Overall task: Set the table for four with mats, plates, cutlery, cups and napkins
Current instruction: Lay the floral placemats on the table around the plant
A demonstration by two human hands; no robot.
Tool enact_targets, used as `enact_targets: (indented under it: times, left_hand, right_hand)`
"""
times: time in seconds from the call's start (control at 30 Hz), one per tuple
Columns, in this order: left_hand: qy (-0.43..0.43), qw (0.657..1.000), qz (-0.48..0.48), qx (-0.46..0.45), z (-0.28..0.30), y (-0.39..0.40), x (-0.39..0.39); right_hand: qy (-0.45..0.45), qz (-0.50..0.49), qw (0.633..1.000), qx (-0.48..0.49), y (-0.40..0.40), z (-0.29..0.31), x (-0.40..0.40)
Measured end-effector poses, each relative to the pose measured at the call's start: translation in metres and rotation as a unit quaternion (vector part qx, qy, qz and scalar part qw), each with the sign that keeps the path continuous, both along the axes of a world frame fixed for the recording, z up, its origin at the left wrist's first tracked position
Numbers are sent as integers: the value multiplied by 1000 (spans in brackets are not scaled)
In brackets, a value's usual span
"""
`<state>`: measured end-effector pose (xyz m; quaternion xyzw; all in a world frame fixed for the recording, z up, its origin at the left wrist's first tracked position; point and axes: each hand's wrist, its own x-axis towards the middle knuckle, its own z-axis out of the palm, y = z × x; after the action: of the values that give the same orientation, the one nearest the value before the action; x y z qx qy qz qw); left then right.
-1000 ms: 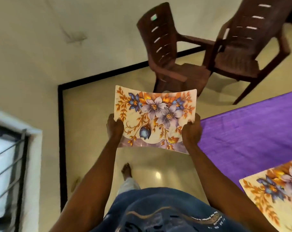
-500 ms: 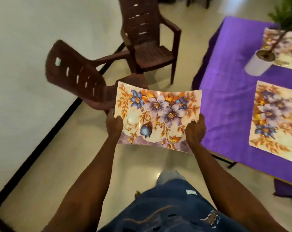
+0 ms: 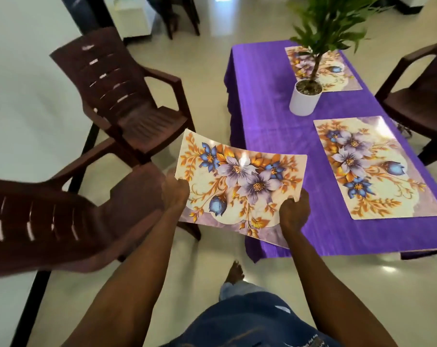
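I hold a floral place mat (image 3: 240, 186) in the air in front of me, level and slightly bowed. My left hand (image 3: 175, 194) grips its left edge and my right hand (image 3: 294, 214) grips its right edge. The mat's right end hangs over the near left corner of the purple-clothed table (image 3: 267, 116). Two matching mats lie flat on that table: one near the front right (image 3: 375, 169), one at the far end (image 3: 322, 68), partly hidden by a potted plant.
A white pot with a green plant (image 3: 305, 98) stands mid-table. Two brown plastic chairs are on my left, one close (image 3: 57, 221) and one farther (image 3: 122, 96). Another chair (image 3: 420, 96) stands at the table's right side. My bare foot (image 3: 235, 271) is on the tiled floor.
My view has swung right from the wall and chairs to the table, which now lies ahead. Both hands keep the same hold on the mat, now over the table's corner.
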<state>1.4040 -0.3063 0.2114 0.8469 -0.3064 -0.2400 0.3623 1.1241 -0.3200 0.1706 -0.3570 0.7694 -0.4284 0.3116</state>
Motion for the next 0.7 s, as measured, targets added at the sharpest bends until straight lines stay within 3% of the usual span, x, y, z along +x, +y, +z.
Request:
enact_targets:
  times: [0.27, 0.53, 0.7]
  left_hand:
    - [-64, 976, -208, 20, 27, -157, -24]
    - [-156, 893, -418, 62, 9, -271, -108]
    - [-198, 840, -505, 35, -26, -328, -131]
  right_hand:
    - [-74, -171, 982, 23, -38, -13, -18]
    - [-97, -337, 935, 46, -39, -30, -35]
    - [-73, -419, 903, 57, -54, -37, -23]
